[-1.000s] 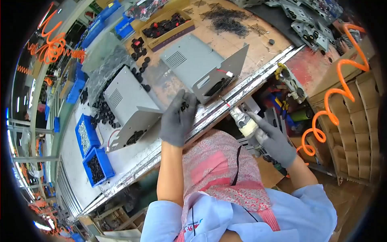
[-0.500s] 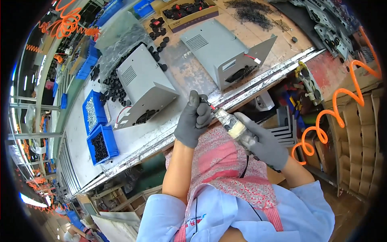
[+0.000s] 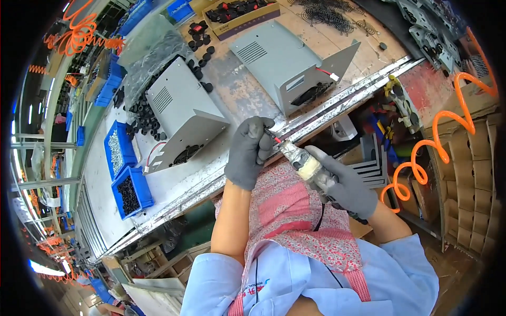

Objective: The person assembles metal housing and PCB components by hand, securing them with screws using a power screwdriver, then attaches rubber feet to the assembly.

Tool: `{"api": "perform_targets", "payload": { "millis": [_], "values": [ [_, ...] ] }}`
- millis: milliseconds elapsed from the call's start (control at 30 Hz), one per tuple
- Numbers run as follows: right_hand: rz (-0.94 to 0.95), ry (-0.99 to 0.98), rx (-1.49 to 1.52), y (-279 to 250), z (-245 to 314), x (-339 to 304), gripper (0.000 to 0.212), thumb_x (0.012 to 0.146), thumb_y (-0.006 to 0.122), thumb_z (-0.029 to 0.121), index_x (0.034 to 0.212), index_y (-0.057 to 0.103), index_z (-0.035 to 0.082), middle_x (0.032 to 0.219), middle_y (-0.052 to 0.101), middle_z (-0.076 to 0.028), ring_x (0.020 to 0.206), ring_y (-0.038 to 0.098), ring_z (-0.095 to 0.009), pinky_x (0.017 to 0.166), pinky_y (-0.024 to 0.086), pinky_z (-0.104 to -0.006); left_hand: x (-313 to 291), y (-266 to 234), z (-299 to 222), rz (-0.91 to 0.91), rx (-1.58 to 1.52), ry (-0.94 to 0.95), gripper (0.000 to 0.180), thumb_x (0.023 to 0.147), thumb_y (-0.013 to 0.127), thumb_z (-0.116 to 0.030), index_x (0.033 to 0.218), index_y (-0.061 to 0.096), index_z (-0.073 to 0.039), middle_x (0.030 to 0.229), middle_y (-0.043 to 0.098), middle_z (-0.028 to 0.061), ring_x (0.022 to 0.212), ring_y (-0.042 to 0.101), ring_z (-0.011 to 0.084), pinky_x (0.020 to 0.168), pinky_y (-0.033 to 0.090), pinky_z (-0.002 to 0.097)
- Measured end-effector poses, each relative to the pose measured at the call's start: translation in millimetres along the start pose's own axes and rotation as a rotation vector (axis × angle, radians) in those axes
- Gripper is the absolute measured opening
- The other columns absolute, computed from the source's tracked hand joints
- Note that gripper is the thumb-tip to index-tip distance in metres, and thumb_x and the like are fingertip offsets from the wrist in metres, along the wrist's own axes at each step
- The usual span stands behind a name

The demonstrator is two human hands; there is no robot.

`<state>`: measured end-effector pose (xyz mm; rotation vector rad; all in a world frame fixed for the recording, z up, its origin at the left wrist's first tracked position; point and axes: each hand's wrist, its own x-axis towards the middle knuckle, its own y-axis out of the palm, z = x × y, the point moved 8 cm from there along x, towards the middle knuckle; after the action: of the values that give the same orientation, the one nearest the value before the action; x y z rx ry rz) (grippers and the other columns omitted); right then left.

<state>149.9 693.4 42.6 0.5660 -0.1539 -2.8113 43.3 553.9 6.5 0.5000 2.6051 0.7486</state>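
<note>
My right hand (image 3: 348, 192), in a grey glove, is wrapped round a power screwdriver (image 3: 308, 167) bound with pale tape. The driver's red-and-dark bit (image 3: 276, 139) points up and left to my left hand. My left hand (image 3: 247, 152), also gloved in grey, is closed at the bit's tip; a small dark piece shows at its fingertips, too small to name. Both hands are over the bench's front edge. Beyond them a bent grey metal housing (image 3: 274, 58) with slots and a black fan grille lies on the bench. A second such housing (image 3: 179, 100) lies to its left.
Blue bins of silver screws (image 3: 116, 150) and black screws (image 3: 127, 195) stand at the left. Black caps (image 3: 147, 118) lie round the left housing. A carton of black parts (image 3: 242, 23) and wire grilles (image 3: 332, 18) are at the back. An orange coiled hose (image 3: 416, 168) hangs at the right.
The bench and its things have shifted slightly left in the view. My left hand has turned a little at the bit's tip; the screwdriver has barely moved.
</note>
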Motion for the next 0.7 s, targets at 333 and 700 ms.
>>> {"api": "perform_targets", "payload": {
  "millis": [333, 700],
  "values": [
    [-0.124, -0.230, -0.238, -22, 21, 2, 0.072, 0.073, 0.061, 0.011, 0.135, 0.026, 0.002, 0.092, 0.056, -0.008, 0.072, 0.054, -0.015, 0.067, 0.044, -0.0261, 7, 2, 5, 0.051, -0.207, -0.020, 0.054, 0.081, 0.061, -0.039, 0.109, 0.047, 0.005, 0.058, 0.043, -0.0018, 0.044, 0.033, 0.0050, 0.039, 0.023, 0.0180],
    [-0.387, -0.598, -0.919, -73, 40, 48, 0.054, 0.057, 0.064, 0.007, 0.110, 0.052, 0.014, 0.127, 0.035, -0.018, 0.096, 0.053, -0.033, 0.074, 0.048, -0.0397, 66, 57, -29, 0.388, 1.472, 0.224, 0.058, 0.075, 0.062, -0.019, 0.126, 0.041, -0.006, 0.121, 0.050, 0.0148, 0.103, 0.053, 0.0244, 0.087, 0.042, 0.0300]
  ]
}}
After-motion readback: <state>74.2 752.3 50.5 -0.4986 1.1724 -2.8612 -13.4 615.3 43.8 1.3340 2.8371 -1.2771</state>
